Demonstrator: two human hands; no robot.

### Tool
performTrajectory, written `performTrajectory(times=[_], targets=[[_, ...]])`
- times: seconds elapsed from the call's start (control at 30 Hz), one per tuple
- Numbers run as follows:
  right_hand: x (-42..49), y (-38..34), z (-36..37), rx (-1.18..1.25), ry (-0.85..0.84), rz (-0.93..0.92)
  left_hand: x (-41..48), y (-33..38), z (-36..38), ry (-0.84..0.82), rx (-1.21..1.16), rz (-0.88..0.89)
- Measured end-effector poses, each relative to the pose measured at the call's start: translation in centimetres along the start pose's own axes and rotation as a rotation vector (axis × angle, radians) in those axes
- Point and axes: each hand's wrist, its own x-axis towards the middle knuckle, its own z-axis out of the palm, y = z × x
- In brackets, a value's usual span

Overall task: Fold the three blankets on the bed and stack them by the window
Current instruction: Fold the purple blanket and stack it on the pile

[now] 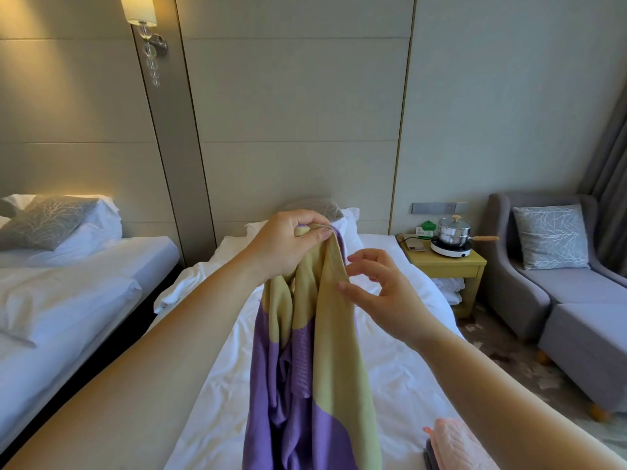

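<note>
A purple and yellow-green blanket [315, 368] hangs in loose folds over the white bed [400, 385]. My left hand [288, 245] grips its top edge, held up above the bed. My right hand [376, 290] is beside the yellow-green edge just below, fingers spread and loosely curved, thumb tip touching the cloth. At the bottom right, a pink blanket [451, 442] lies on a dark grey one [428, 457], both partly hidden behind my right forearm.
A second white bed [68, 300] stands to the left across a dark gap. Right of my bed a yellow nightstand [448, 262] carries a steel pot on a hotplate [453, 237]. A grey armchair with footstool [570, 300] and curtain [610, 184] fill the right side.
</note>
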Motion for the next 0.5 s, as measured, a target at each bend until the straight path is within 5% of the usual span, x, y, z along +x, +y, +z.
performTrajectory(times=[0.23,0.37,0.5], targets=[[-0.5,0.0,0.2,-0.734,0.171,-0.226,-0.3,0.6,0.2,-0.039,-0.011,0.018],[-0.2,0.6,-0.6,-0.337,-0.162,-0.055,-0.1,0.7,0.4,-0.013,0.012,0.019],[-0.6,1.0,-0.5,-0.135,-0.172,0.044,0.2,0.8,0.8,0.048,0.034,0.007]])
